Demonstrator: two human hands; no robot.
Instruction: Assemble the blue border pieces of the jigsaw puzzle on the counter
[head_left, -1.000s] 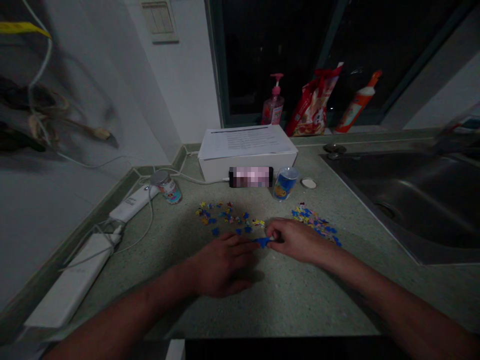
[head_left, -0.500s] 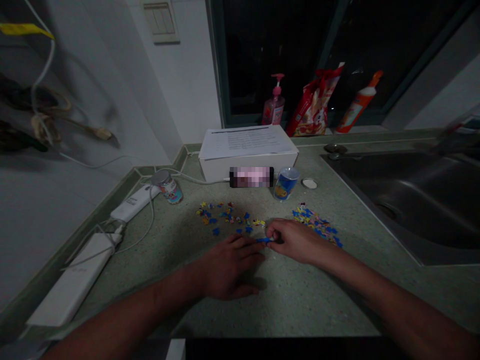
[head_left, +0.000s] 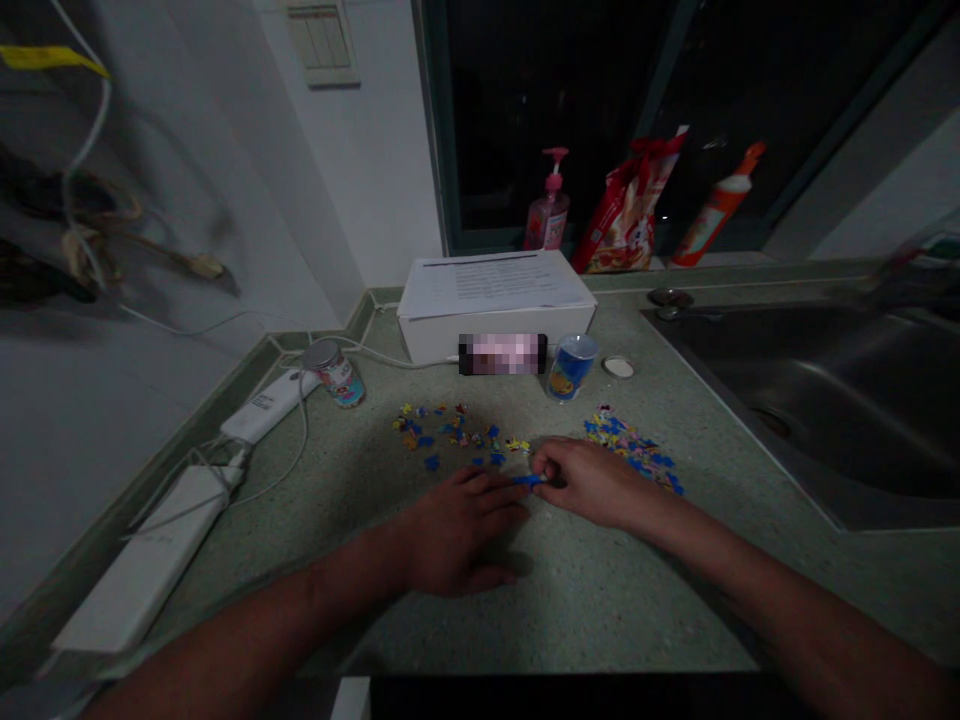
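My left hand (head_left: 463, 530) lies over the green speckled counter, fingers stretched out. Its fingertips rest on the left end of a short strip of blue jigsaw pieces (head_left: 528, 480), covering part of it. At the strip's right end, my right hand (head_left: 583, 482) pinches a small jigsaw piece between thumb and index finger; most of that piece is hidden. Loose jigsaw pieces (head_left: 431, 463) in blue, yellow and other colours are scattered just beyond my left hand. A denser pile of jigsaw pieces (head_left: 637, 455) lies beside my right wrist.
Behind the pieces, a phone (head_left: 502, 354) leans on a white box (head_left: 420, 338) with printed paper on top. A blue can (head_left: 571, 370), its round lid (head_left: 619, 368) and a jar (head_left: 341, 380) stand nearby. Power strips (head_left: 150, 560) line the left; a sink (head_left: 840, 400) is right.
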